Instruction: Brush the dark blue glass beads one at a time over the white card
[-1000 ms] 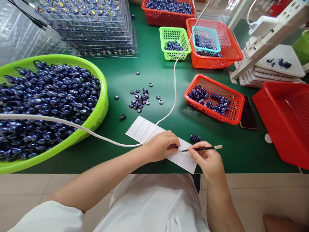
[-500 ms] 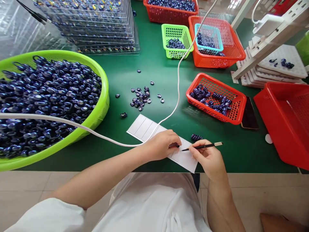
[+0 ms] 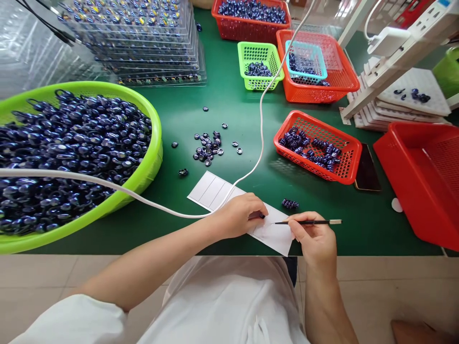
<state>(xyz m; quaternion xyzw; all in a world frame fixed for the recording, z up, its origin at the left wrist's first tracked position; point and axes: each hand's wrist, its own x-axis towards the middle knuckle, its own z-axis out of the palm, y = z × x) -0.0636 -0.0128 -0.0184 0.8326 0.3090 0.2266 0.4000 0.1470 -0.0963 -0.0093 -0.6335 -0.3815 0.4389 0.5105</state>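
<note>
My left hand [image 3: 244, 215] rests over a white paper card with ruled lines [image 3: 208, 189], its fingers closed on a small dark piece [image 3: 262, 216] that is mostly hidden. In my right hand [image 3: 315, 236] is a thin black paintbrush [image 3: 311, 222], held between thumb and fingers. The brush tip points left, just right of the dark piece and apart from it, over the card. A dark blue coiled piece [image 3: 290, 204] lies on the green table above my right hand. Loose shiny dark pieces [image 3: 207, 147] are scattered beyond the card.
A lime-green basket [image 3: 158, 138] heaped with dark looped pieces stands at left. A white cable [image 3: 179, 213] crosses by my left wrist. An orange basket [image 3: 351, 167], a phone [image 3: 367, 169] and a red bin [image 3: 401, 177] are at right. Stacked clear trays [image 3: 168, 79] stand behind.
My right hand has shifted slightly right and down, drawing the brush tip away from the dark piece; the brush now lies more level. My left hand has barely moved.
</note>
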